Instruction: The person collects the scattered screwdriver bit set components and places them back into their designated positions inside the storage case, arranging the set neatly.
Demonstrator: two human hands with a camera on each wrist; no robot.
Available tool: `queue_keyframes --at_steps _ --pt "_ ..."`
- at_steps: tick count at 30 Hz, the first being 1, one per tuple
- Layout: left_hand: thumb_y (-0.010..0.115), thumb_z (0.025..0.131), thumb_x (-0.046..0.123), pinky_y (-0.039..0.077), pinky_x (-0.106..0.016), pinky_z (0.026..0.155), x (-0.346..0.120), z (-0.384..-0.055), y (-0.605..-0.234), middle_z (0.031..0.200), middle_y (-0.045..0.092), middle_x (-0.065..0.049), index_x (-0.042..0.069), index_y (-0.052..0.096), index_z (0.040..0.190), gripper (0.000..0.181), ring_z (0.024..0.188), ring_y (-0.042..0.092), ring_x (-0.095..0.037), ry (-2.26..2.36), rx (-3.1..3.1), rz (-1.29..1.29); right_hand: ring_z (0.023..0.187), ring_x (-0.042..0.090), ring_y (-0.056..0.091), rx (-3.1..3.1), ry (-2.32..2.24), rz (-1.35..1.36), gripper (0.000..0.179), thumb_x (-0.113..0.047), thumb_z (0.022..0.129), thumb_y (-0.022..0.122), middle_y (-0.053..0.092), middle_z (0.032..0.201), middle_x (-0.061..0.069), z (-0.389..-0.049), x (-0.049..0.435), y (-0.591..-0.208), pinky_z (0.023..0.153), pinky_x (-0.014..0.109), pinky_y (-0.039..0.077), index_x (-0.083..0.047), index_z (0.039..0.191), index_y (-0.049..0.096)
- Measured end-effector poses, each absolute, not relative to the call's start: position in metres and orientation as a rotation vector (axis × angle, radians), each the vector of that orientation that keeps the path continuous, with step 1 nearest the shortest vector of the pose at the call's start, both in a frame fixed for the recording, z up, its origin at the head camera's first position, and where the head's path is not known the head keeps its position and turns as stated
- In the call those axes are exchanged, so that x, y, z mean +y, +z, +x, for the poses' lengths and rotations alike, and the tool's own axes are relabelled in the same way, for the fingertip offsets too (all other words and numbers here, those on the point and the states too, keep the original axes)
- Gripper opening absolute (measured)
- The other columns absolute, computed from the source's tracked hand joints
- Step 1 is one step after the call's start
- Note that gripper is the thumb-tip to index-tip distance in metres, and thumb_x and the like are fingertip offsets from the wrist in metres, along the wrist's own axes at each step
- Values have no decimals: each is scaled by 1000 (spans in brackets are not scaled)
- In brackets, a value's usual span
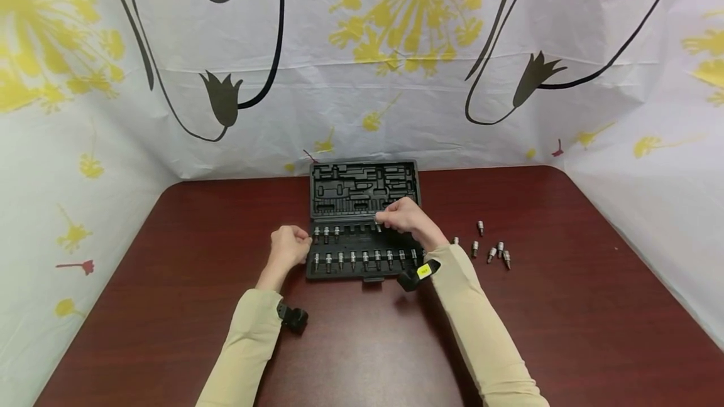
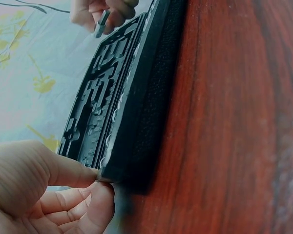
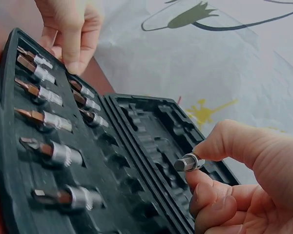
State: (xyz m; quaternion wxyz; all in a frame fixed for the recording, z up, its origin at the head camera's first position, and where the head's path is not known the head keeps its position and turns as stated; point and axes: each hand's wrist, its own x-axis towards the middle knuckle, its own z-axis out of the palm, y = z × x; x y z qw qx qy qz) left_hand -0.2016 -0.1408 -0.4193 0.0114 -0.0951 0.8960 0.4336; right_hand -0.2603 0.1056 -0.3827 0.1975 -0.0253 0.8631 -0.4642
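A black bit socket case (image 1: 339, 276) lies unfolded on the table, its moulded lid (image 3: 161, 117) toward the back. My left hand (image 1: 290, 245) grips the left edge of the case, thumb and index finger pinching the rim in the left wrist view. Between the thumb and fingers of my right hand (image 1: 408, 217) is a silver hex bit socket (image 3: 188, 163), held over the back row of slots. Bit sockets (image 3: 58, 122) fill the front row, and three more bit sockets (image 3: 90, 103) sit at the left end of the back row, beside vacant slots.
Several loose bit sockets (image 1: 492, 254) lie on the dark red wooden table (image 1: 226, 212), right of the case and beyond my right forearm. A white patterned sheet (image 1: 362, 118) hangs behind the table and along its sides.
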Motion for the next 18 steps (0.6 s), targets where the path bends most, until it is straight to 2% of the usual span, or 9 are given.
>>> queue_keyframes --at_steps 8,12,18 --pt "61 87 4 51 -29 47 -141 -201 -419 76 67 -16 -6 64 88 10 47 57 -14 1373 2790 -295 46 10 29 2410 -1256 -54 36 -20 87 61 44 51 -2 -260 85 -387 49 26 28 -11 54 52" --pt "61 87 5 52 -29 48 -141 -202 -419 77 67 -17 -6 64 88 10 48 58 -15 1371 2786 -298 43 10 23 2430 -1226 -38 39 -22 86 62 36 47 -3 -261 74 -389 47 27 24 -12 51 49" --pt "61 88 5 52 -29 48 -142 -202 -418 78 67 -17 -5 64 88 11 48 58 -15 1369 2786 -296 41 10 16 2474 -1151 -17 49 -24 86 65 26 44 -4 -264 55 -390 45 27 21 -16 47 38"
